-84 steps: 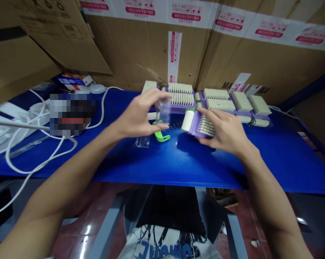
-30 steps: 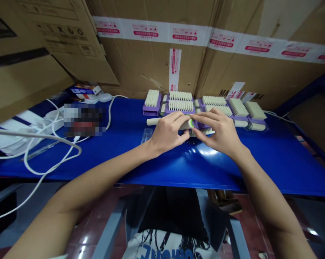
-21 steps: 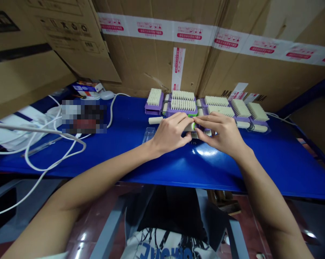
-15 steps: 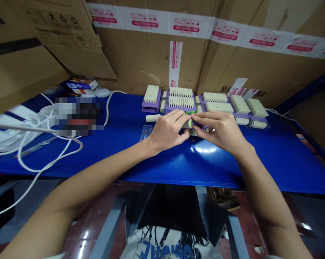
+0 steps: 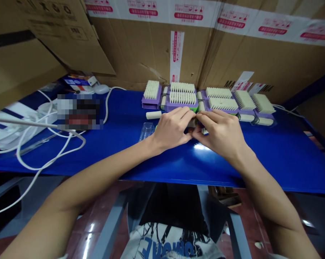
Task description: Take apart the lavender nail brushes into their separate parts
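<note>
My left hand [image 5: 172,130] and my right hand [image 5: 222,132] meet over the blue table, fingers bent and thumbs close together. Between them they grip a brush [image 5: 191,123]; only a cream-coloured bit and some pale bristles show, the rest being hidden by my fingers. A cream handle [image 5: 153,115] sticks out left of my left hand; whether it belongs to the held brush I cannot tell. Just beyond my hands lie several purple brushes [image 5: 182,94] with cream bristles facing up. Beside my left wrist is a clear plastic piece [image 5: 146,131].
White cables [image 5: 45,167] loop over the left side of the blue table [image 5: 273,162], near a blurred-out object [image 5: 80,113]. A small box [image 5: 80,82] and a white computer mouse [image 5: 101,89] sit at the back left. Tall cardboard [image 5: 141,46] walls the rear.
Both hands stay at the brush, and my fingertips have drawn closer together. Less of the brush shows between them. The view has shifted slightly.
</note>
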The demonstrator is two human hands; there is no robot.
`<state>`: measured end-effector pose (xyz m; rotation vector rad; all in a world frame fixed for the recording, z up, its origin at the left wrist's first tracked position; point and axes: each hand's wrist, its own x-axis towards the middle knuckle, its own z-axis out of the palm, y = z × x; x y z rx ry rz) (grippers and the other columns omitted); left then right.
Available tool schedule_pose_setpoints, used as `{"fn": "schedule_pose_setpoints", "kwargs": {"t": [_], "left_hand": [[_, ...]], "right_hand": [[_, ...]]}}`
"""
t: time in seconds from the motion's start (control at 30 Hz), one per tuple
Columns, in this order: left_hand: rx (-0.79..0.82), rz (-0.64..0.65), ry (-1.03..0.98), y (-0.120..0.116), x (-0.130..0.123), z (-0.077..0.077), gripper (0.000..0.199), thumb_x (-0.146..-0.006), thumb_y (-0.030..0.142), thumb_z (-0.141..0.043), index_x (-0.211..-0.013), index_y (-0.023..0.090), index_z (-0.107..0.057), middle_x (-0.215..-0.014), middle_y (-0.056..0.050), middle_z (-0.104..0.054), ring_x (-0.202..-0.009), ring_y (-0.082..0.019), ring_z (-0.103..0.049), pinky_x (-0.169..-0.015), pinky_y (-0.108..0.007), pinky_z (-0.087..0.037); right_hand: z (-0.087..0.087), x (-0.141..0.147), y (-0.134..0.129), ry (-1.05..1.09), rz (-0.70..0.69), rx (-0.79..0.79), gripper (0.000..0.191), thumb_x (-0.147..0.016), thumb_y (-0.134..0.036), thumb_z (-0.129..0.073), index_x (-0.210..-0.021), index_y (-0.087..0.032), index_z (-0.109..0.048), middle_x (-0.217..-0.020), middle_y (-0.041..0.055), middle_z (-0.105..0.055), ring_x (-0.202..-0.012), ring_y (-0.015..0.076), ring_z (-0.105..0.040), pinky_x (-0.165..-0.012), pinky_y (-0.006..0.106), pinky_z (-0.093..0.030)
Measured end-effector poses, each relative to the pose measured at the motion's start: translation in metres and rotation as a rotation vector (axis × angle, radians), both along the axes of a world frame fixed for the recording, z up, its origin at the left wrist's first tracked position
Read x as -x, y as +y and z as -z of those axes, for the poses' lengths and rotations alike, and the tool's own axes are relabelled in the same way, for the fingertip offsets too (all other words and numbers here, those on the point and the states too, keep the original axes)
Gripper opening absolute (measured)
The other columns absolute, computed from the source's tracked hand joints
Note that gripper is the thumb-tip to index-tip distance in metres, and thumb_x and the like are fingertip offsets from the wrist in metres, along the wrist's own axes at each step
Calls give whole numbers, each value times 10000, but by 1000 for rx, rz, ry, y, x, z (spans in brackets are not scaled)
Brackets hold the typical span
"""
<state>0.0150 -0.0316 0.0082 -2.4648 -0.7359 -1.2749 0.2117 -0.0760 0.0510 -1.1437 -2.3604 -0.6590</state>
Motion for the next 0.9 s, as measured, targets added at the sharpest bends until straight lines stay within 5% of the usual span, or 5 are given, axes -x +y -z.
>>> {"fn": "schedule_pose_setpoints", "kwargs": {"t": [0.17,0.33,0.47,0.73,0.9], "left_hand": [[82,35,-71,0,-3,-5,152,-903,174,-679,-1045,193,-629,-967,-73,-755,-851,-239,-737,-732,-358,-574],[469,168,-284,5,-4,-2,192,-854,148,-717,-1032,195,-662,-997,-38,-774,-907,-194,-758,-784,-315,-639],[709,201,-441,32,18,-7,253,-839,239,-781,-1074,176,-709,-1042,-63,-824,-949,-198,-793,-738,-278,-644],[618,-362,305,87,106,-32,351,-764,222,-807,-1113,223,-844,-992,-72,-848,-891,-279,-766,-853,-412,-593],[598,-369,335,93,112,-24,326,-882,226,-747,-1195,230,-835,-1158,-113,-859,-1074,-316,-782,-977,-450,-580]], "right_hand": [[-3,-3,2,80,54,61,235,-979,-161,-578,-952,-170,-812,-982,133,-854,-820,277,-693,-741,427,-539],[-3,-28,15,45,-134,187,549,-1019,-329,-680,-1544,-171,-693,-1415,173,-794,-1192,382,-690,-1034,566,-574],[5,-53,30,-94,-54,239,693,-998,-457,-786,-1633,-229,-626,-1424,165,-788,-1295,422,-659,-1049,572,-534],[9,-64,40,-41,48,307,668,-1037,-477,-694,-1638,-196,-619,-1363,191,-783,-1211,405,-700,-1011,557,-572],[12,-60,39,-22,85,339,658,-1026,-439,-702,-1632,-196,-623,-1418,213,-750,-1273,430,-691,-1038,579,-552]]}}
